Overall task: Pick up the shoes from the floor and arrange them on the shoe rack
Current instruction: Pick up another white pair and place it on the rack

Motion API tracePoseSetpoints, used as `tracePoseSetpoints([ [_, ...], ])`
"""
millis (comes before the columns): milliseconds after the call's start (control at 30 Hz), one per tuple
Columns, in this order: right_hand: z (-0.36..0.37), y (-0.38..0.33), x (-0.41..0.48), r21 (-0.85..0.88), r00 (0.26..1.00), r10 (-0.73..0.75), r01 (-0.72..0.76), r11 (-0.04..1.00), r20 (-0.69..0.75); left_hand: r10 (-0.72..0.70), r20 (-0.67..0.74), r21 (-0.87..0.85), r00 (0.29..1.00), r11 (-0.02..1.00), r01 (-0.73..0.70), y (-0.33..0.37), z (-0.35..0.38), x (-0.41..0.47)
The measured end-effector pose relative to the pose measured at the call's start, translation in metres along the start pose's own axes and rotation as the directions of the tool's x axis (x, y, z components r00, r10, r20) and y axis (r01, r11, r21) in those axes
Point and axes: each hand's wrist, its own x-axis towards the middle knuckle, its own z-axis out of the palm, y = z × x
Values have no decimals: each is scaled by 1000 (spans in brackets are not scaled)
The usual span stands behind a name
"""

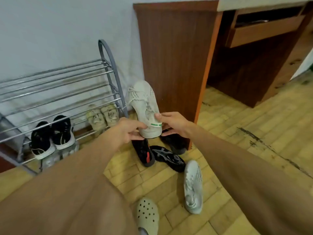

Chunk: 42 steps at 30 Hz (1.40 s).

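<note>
Both hands hold a white knit sneaker (pixel 145 102) with a green heel stripe, lifted above the floor with its toe pointing away. My left hand (pixel 128 131) grips the heel from the left and my right hand (pixel 171 122) from the right. The metal shoe rack (pixel 55 85) stands against the wall at the left. A black pair (pixel 52 134) and a beige pair (pixel 102 117) sit on its lower tier. On the floor lie a black shoe with a red stripe (pixel 144 154), a black patterned shoe (pixel 169 158), another black shoe (pixel 176 141), a white sneaker (pixel 193 185) and a beige clog (pixel 147 216).
A brown wooden cabinet panel (pixel 172 65) stands right behind the held sneaker. A desk with an open drawer (pixel 264 31) is at the upper right. Yellow wood-block floor (pixel 245 129) spreads to the right. The rack's upper tiers carry no shoes.
</note>
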Motion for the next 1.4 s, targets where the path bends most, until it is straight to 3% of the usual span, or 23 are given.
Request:
tracePoseSetpoints([
  [133,-35,69,14,35,977,192,-190,981,-93,-47,32,43,998,998,46,-39,33,33],
  [300,-58,171,29,-116,874,408,-448,886,-263,-87,88,134,992,988,75,-92,48,72],
  [400,-61,227,31,-184,785,479,-577,796,-392,-128,96,182,987,977,109,-119,51,92],
  [533,-48,297,18,-282,692,565,-710,646,-449,-191,125,238,974,958,157,-156,52,108],
  [700,-24,364,-3,39,497,748,-822,568,-439,-248,101,203,963,953,224,-195,52,115],
  [767,-16,378,-6,55,461,745,-833,551,-483,-249,102,193,963,955,227,-202,51,115],
  [833,-16,385,-5,102,447,749,-823,558,-489,-252,105,186,962,955,230,-207,50,115],
  [967,-24,375,-8,287,456,831,-789,543,-319,-254,88,162,963,958,237,-209,43,108],
  [1133,-22,328,-19,247,541,804,-767,592,-245,-271,42,179,962,949,260,-194,27,92],
  [1400,-11,243,-40,172,662,686,-670,722,-301,-200,-56,145,978,968,206,-141,-24,47],
])
